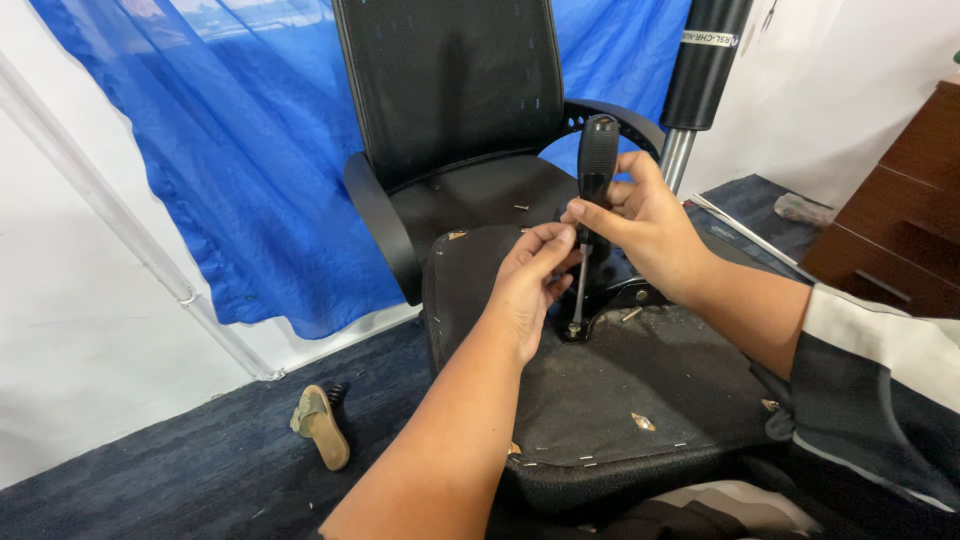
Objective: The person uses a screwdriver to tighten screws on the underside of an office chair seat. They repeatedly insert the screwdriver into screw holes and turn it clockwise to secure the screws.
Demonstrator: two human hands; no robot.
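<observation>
Right hand [640, 222]: fingers closed round the black screwdriver [594, 190] handle.
Left hand [530, 285]: fingertips pinch the shaft.
Tip: upright on a bolt [574, 328] in the upturned seat base [610, 390].
Hidden: bracket partly behind the hands.

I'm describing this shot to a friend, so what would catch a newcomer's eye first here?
The black-handled screwdriver stands upright at centre, gripped by the right hand and steadied by the left hand, tip on a screw in the upturned seat base. Behind hangs a blue tarp.

Blue tarp [230, 150] against white wall [70, 330], dark blue carpet [180, 470], brown wooden drawers [900, 210] at right.
</observation>
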